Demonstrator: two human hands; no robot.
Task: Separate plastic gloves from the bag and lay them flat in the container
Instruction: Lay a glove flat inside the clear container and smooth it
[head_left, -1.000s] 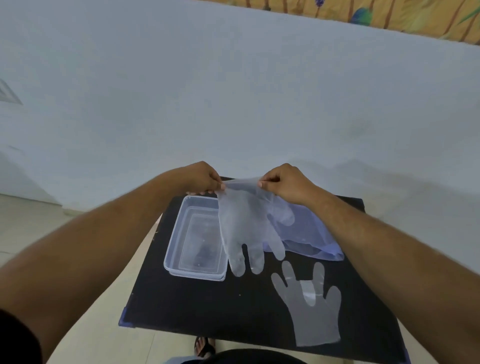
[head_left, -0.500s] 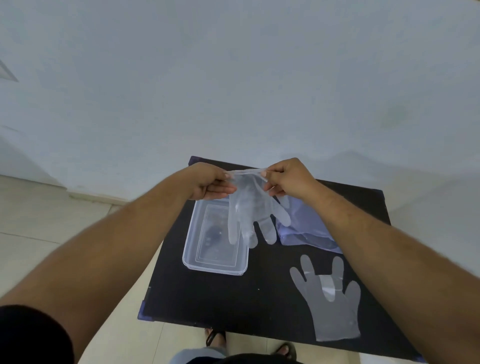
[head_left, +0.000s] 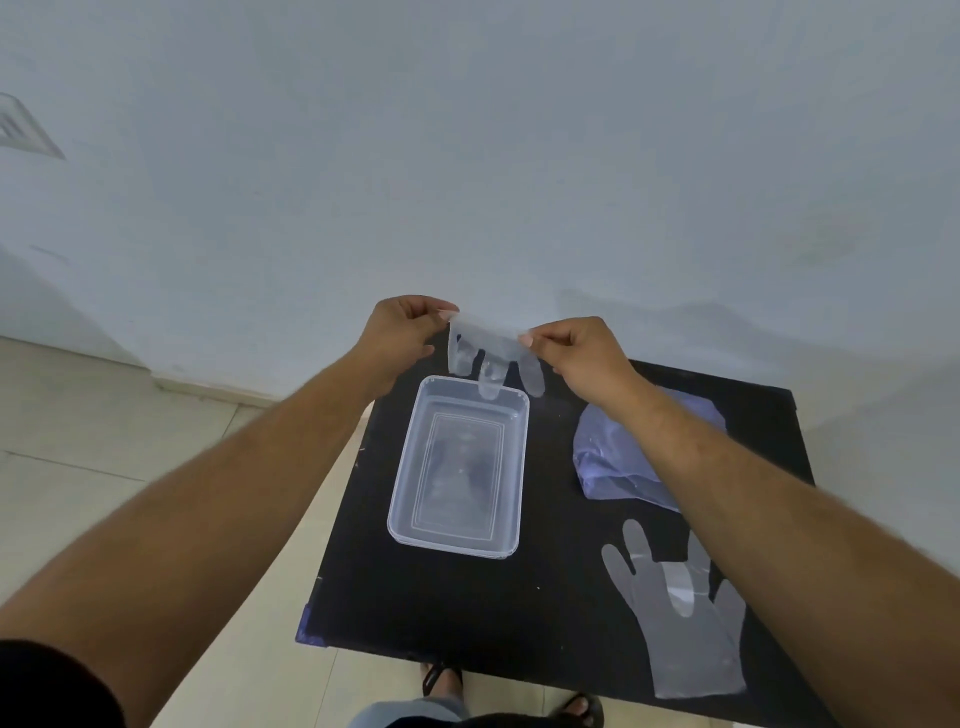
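Indoors | black table (head_left: 457, 613) | pale wall (head_left: 467, 156) | tiled floor (head_left: 78, 415)

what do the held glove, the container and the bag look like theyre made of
Held glove: thin clear plastic film, slightly frosted; it hangs limp and the container rim shows through its tips.
Container: stiffer clear plastic, glossy, with moulded rims and stepped ridges in the base.
Bag: soft translucent film with a bluish-violet tint, creased and shiny; probably thin plastic too.
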